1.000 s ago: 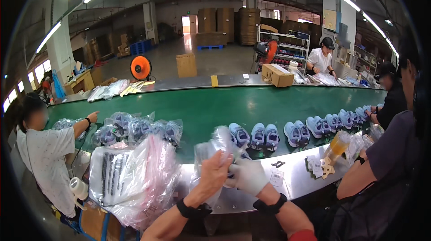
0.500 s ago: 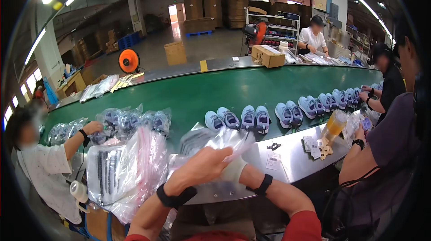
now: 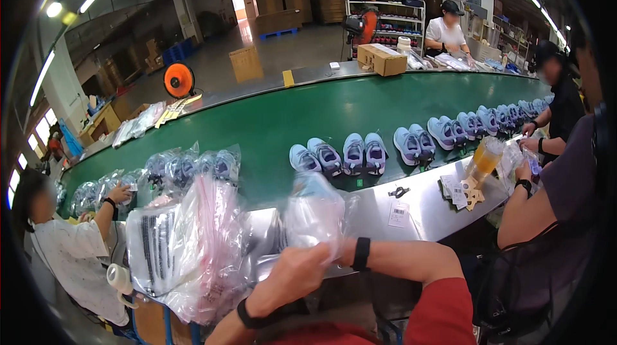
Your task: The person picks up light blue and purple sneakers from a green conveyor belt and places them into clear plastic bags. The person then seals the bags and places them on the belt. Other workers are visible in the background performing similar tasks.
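My left hand (image 3: 297,275) is closed on the open edge of a clear plastic bag (image 3: 315,216), low in front of me over the metal ledge. My right arm reaches into the bag, so my right hand is behind the film and blurred; its fingers cannot be made out. A pale blue patch shows at the bag's far end, too smeared to name. Just beyond stand two pairs of light blue and purple sneakers, a nearer-left pair (image 3: 324,157) and another pair (image 3: 364,154). Left of my hands lies a thick pile of clear plastic bags (image 3: 209,248).
A green conveyor belt (image 3: 257,113) runs across. Bagged sneakers (image 3: 218,163) sit at its left, more sneaker pairs (image 3: 414,145) at right. On the metal ledge (image 3: 373,207) lie a white tag (image 3: 398,214), a black strap piece (image 3: 399,192) and an orange-yellow roll (image 3: 485,157). Co-workers flank me.
My right hand has gone into the plastic bag, which now points away toward the belt. My left hand has moved slightly down to the bag's near edge.
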Demonstrator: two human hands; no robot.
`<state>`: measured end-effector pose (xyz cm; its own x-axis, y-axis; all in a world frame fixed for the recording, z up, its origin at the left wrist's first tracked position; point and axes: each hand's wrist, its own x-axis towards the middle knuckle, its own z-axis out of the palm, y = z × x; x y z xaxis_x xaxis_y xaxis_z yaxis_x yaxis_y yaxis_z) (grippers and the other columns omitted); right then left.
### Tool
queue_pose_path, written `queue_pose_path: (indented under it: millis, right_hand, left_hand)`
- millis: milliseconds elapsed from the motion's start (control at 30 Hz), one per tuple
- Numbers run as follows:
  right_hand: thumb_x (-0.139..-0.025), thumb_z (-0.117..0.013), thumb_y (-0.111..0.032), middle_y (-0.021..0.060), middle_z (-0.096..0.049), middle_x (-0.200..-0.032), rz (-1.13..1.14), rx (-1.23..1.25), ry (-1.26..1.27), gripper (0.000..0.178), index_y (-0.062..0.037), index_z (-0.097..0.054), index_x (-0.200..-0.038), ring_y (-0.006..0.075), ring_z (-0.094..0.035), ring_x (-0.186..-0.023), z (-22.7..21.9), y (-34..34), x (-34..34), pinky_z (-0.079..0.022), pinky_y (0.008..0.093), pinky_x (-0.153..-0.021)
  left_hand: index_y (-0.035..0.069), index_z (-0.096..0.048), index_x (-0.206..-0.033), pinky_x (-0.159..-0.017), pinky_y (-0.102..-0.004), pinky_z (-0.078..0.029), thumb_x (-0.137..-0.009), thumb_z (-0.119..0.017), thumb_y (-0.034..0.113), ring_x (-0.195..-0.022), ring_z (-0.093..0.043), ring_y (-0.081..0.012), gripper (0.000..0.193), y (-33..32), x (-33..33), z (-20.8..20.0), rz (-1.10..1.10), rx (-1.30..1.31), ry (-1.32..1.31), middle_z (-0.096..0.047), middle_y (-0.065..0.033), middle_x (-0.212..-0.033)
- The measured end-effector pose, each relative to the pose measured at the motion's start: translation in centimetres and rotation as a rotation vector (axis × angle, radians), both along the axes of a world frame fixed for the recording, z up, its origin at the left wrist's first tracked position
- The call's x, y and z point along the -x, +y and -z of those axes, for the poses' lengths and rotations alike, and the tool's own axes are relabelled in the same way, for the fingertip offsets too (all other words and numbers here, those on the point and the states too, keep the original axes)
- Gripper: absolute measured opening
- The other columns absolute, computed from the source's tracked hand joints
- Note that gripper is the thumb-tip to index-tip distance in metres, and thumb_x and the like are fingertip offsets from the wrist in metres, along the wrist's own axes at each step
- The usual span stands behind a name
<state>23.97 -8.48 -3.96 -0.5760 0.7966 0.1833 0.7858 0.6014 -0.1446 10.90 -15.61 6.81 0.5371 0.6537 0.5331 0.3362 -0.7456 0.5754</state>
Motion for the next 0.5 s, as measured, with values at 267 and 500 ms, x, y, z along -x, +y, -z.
queue_pose_path:
  millis: [267,500]
  right_hand:
    - [-0.082,-0.058,-0.027,0.0056,-0.062,-0.085,-0.064,-0.019,-0.383,0.014,-0.0149,-0.064,-0.086,0.0212,-0.062,-0.076,-9.9,-2.8,1.7,-0.046,0.0351,-0.059]
    - [-0.082,-0.057,-0.034,0.0108,-0.059,-0.081,-0.104,0.28,0.566,0.025,-0.0098,-0.062,-0.086,0.0246,-0.058,-0.075,-4.8,1.6,0.1,-0.044,0.0386,-0.063]
  left_hand:
    - [0.001,-0.053,-0.078,-0.049,-0.0311,-0.04,-0.086,-0.061,0.013,-0.054,-0.049,-0.0152,0.016,7.5,-4.2,-3.8,0.006,0.154,-0.24,-0.048,-0.012,-0.059]
    - [0.007,-0.055,-0.099,-0.056,-0.0469,-0.045,-0.082,-0.056,0.009,-0.066,-0.058,-0.0433,0.018,3.3,-2.8,-4.5,0.111,0.193,0.168,-0.058,-0.0228,-0.067]
